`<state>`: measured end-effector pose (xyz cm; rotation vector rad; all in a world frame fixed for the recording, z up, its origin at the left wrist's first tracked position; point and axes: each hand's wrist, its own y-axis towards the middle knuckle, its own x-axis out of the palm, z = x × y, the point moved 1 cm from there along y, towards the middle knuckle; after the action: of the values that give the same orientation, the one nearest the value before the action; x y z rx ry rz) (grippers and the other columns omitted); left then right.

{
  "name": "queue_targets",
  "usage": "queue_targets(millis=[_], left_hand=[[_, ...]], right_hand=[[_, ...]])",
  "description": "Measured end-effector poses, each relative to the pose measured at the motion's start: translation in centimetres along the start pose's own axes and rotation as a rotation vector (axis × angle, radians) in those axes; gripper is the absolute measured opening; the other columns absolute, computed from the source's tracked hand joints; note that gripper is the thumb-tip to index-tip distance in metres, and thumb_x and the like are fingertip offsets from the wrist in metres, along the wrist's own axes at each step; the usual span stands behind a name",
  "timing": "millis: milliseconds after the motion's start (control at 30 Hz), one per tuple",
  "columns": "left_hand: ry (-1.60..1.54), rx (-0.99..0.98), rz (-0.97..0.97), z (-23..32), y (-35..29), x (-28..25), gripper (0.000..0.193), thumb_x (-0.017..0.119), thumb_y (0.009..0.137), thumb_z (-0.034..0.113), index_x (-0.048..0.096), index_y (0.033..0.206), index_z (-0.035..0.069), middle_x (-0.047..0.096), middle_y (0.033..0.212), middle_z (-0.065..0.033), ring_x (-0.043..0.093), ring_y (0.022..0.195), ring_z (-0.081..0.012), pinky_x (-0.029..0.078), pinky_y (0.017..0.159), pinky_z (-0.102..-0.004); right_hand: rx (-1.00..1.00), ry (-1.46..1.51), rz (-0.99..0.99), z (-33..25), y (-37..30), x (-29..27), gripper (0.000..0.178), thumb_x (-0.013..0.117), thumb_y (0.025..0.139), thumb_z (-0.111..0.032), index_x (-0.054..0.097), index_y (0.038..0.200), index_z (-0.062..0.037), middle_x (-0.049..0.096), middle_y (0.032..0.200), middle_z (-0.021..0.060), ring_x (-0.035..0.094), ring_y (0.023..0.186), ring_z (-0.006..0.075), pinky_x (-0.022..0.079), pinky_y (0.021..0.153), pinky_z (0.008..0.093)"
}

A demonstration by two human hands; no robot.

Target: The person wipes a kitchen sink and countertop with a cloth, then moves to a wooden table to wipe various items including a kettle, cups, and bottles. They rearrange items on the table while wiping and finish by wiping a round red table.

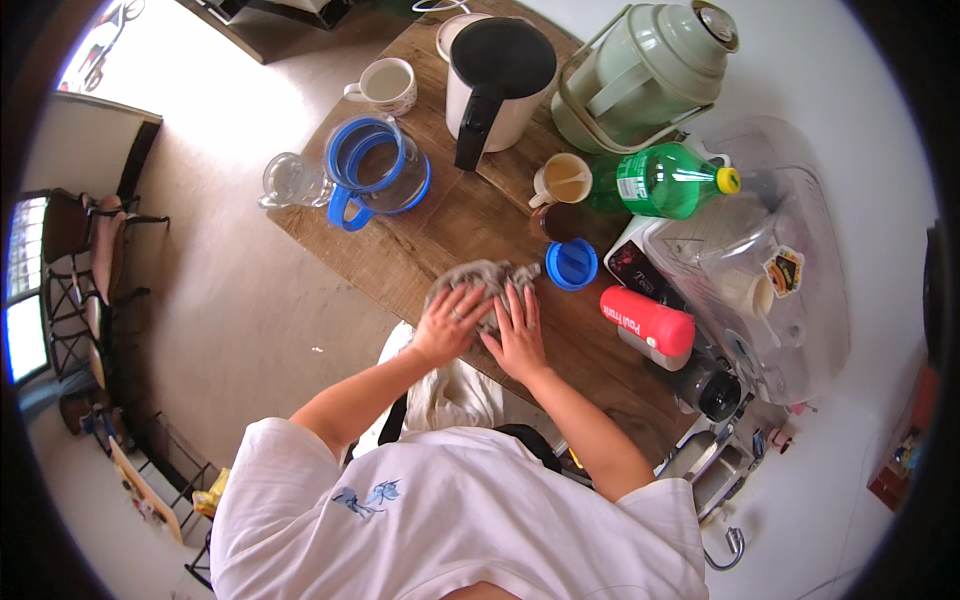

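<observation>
A crumpled grey-brown cloth [472, 272] lies on the wooden table [440, 240] near its front edge. My left hand [450, 322] rests on the cloth's left part, fingers stretched over it. My right hand [516, 335] presses on its right side with spread fingers. Neither hand is wrapped round the cloth; the palms hide part of it. Just right of the cloth is a blue lid [571, 264]. A clear jug with blue rim and handle [378, 165] stands beyond, to the left.
At the back stand a patterned mug [387, 86], a white kettle with black lid [500, 70] and a green thermos [640, 75]. Rightward are a small cup [563, 180], a green bottle [665, 181], a red-topped flask [648, 325] and a clear plastic bin [830, 290]. A glass vessel [296, 181] stands at the left edge.
</observation>
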<state>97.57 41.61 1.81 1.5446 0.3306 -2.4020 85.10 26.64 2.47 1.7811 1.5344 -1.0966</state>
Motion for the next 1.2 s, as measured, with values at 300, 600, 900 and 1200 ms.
queue_targets(millis=[300, 600, 900, 1200], left_hand=[[0.037, -0.313, 0.258, -7.8, 8.7, -2.2, 0.076, 0.066, 0.084, 0.029, 0.034, 0.152, 0.016, 0.028, 0.16, -0.0104, 0.029, 0.145, -0.0322, 0.025, 0.118, -0.0494], [-0.116, -0.169, 0.172, -5.1, 0.3, -2.4, 0.07, 0.069, 0.075, 0.017, 0.052, 0.142, 0.018, 0.043, 0.153, -0.0068, 0.042, 0.139, -0.0309, 0.032, 0.116, -0.0481], [0.133, -0.243, 0.251, -11.8, -4.7, -5.8, 0.051, 0.06, 0.082, 0.013, 0.064, 0.128, 0.035, 0.052, 0.146, 0.0076, 0.045, 0.138, -0.0241, 0.029, 0.117, -0.051], [-0.001, -0.297, 0.181, -20.9, -7.1, -9.4, 0.067, 0.064, 0.069, 0.002, 0.061, 0.132, 0.023, 0.047, 0.151, -0.0018, 0.038, 0.143, -0.0311, 0.027, 0.118, -0.0537]], right_hand=[[-0.005, -0.058, 0.287, -0.4, 18.2, 0.8, 0.049, 0.059, 0.083, -0.011, 0.055, 0.131, -0.0052, 0.041, 0.149, 0.0192, 0.03, 0.141, 0.044, 0.025, 0.119, 0.0511], [-0.113, -0.043, -0.005, -1.6, 7.7, 1.4, 0.062, 0.068, 0.088, -0.024, 0.045, 0.144, -0.0086, 0.032, 0.156, 0.0157, 0.024, 0.145, 0.0425, 0.024, 0.118, 0.055], [-0.307, -0.225, -0.151, -7.2, 11.0, 3.3, 0.087, 0.07, 0.084, -0.046, 0.033, 0.153, -0.0103, 0.023, 0.162, 0.008, 0.017, 0.15, 0.0366, 0.015, 0.12, 0.0557], [-0.313, -0.154, -0.066, -13.8, 17.9, 10.0, 0.102, 0.071, 0.081, -0.05, 0.02, 0.156, -0.0042, 0.02, 0.162, 0.0137, 0.018, 0.15, 0.033, 0.012, 0.122, 0.0517]])
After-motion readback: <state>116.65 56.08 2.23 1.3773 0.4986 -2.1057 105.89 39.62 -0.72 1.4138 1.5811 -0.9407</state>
